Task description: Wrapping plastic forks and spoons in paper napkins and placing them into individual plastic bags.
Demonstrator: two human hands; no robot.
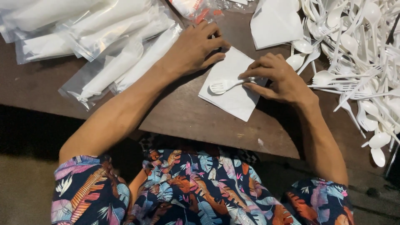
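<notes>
A white paper napkin (233,98) lies flat on the brown table (179,116) in front of me. On it rests a white plastic fork (223,85), tines pointing left. My right hand (277,79) pinches the fork's handle at the napkin's right edge. My left hand (193,48) rests with its fingertips on the napkin's top corner, holding nothing.
Several clear plastic bags of wrapped cutlery (104,46) lie at the upper left. A loose heap of white plastic spoons and forks (358,62) fills the right side. More folded napkins (275,23) sit at the top. The table's near edge runs just above my patterned clothing.
</notes>
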